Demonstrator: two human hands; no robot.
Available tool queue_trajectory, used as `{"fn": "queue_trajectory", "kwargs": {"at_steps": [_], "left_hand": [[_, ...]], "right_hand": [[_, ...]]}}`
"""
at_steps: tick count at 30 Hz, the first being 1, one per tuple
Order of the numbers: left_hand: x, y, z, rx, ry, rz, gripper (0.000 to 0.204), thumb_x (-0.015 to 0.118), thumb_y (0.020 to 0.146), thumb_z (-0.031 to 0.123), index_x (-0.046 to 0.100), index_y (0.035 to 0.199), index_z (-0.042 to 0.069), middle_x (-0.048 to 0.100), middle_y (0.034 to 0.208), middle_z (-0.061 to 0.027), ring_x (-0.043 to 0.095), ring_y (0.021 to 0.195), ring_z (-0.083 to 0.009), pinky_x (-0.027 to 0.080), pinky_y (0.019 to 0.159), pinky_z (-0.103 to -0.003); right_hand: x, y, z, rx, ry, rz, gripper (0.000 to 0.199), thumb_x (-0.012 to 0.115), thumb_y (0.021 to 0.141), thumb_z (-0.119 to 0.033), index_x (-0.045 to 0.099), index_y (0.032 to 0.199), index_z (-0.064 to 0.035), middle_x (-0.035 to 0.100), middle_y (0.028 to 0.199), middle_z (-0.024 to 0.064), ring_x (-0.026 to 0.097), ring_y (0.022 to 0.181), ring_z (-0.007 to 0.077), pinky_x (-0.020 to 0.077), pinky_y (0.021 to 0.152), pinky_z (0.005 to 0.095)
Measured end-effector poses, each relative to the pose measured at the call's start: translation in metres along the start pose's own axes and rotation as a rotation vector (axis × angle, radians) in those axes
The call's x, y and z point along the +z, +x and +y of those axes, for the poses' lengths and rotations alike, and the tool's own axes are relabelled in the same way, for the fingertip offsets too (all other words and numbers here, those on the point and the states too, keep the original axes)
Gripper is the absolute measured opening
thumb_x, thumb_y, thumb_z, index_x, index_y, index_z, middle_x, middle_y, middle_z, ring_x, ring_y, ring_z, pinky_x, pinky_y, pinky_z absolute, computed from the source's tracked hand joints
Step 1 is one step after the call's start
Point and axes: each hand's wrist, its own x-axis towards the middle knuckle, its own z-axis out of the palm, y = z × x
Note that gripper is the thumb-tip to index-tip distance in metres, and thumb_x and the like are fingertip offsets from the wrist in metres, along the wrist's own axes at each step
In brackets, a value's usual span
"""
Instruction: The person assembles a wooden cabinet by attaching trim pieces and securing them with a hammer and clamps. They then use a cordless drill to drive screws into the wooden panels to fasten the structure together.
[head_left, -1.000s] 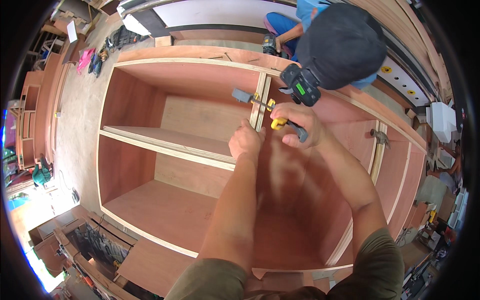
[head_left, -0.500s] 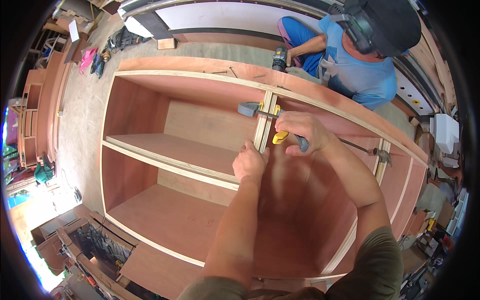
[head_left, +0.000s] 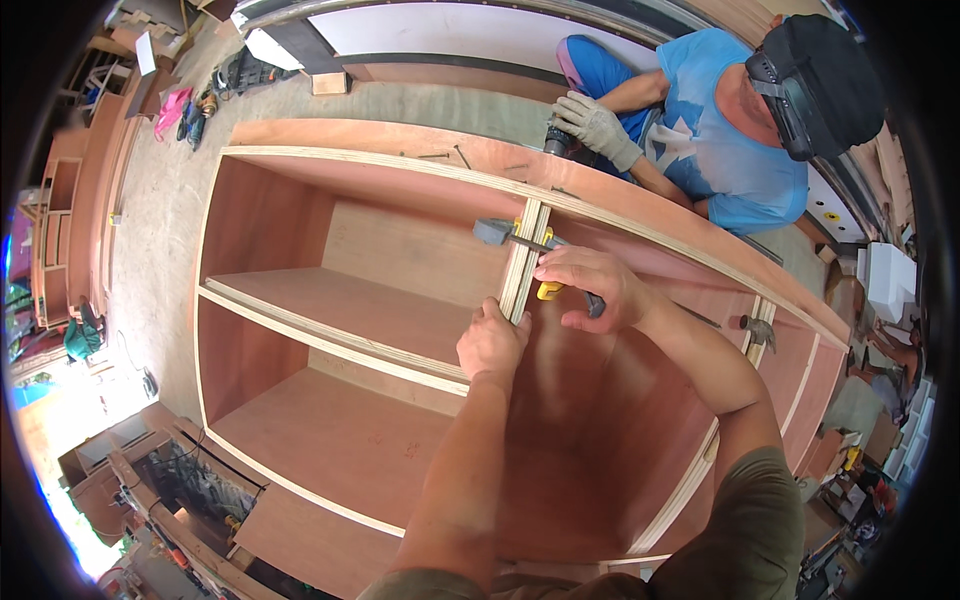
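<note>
A large reddish plywood cabinet frame [head_left: 310,352] with several compartments lies before me. My left hand [head_left: 492,343] is closed around the pale front edge of its upright divider [head_left: 517,272]. Across that divider, above my left hand, sits a bar clamp [head_left: 492,232] with grey jaws and yellow parts; its bar passes over the edge. My right hand [head_left: 598,288] curls around the clamp's yellow and dark grey handle, inside the compartment to the right of the divider. The palm side of that grip is partly hidden.
Across the cabinet a co-worker in a blue shirt [head_left: 735,130] sits with a gloved hand on a drill [head_left: 560,140]. Loose nails [head_left: 462,157] lie on the far panel. A hammer [head_left: 758,330] rests over a right-hand divider. Tools and cables [head_left: 245,72] lie on the floor.
The co-worker's gloved hand has come up onto the drill, and the co-worker's head has shifted right. My hands keep their places on the divider and the clamp; the view has shifted slightly.
</note>
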Motion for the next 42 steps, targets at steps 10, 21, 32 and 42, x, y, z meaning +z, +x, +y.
{"fn": "queue_trajectory", "kwargs": {"at_steps": [10,21,32,42], "left_hand": [[0.000,0.001,0.004,-0.018,0.038,0.025,0.054,0.065,0.082,0.054,0.053,0.105,0.008,0.067,0.100,-0.0161,0.068,0.088,-0.0334,0.055,0.077,-0.043],[0.002,0.000,0.003,-0.020,0.042,0.010,0.056,0.065,0.082,0.054,0.053,0.111,0.007,0.067,0.099,-0.0171,0.068,0.089,-0.0338,0.054,0.079,-0.043],[0.002,-0.001,0.003,-0.007,0.014,0.032,0.057,0.066,0.081,0.053,0.054,0.112,0.006,0.069,0.097,-0.0176,0.067,0.091,-0.0354,0.053,0.081,-0.045],[0.010,0.001,0.002,-0.020,0.116,0.090,0.062,0.066,0.081,0.056,0.052,0.114,0.005,0.070,0.092,-0.0208,0.068,0.088,-0.0387,0.054,0.078,-0.048]], "right_hand": [[-0.001,0.013,-0.012,0.004,0.220,-0.037,0.045,0.058,0.090,-0.039,0.062,0.112,-0.0002,0.062,0.100,0.0136,0.059,0.089,0.0299,0.0464,0.082,0.0417],[0.007,0.004,0.003,-0.069,0.191,0.190,0.038,0.058,0.089,-0.041,0.060,0.079,-0.0044,0.055,0.070,0.0076,0.052,0.061,0.0256,0.0416,0.060,0.0358],[0.013,0.007,-0.002,-0.035,0.199,0.252,0.035,0.059,0.088,-0.035,0.055,0.069,-0.0061,0.054,0.064,0.0067,0.051,0.058,0.0257,0.0406,0.057,0.0351],[0.013,0.012,-0.002,-0.004,0.165,0.244,0.015,0.056,0.079,-0.014,0.064,0.076,-0.0018,0.064,0.073,0.0114,0.061,0.068,0.0293,0.0493,0.064,0.0390]]}}
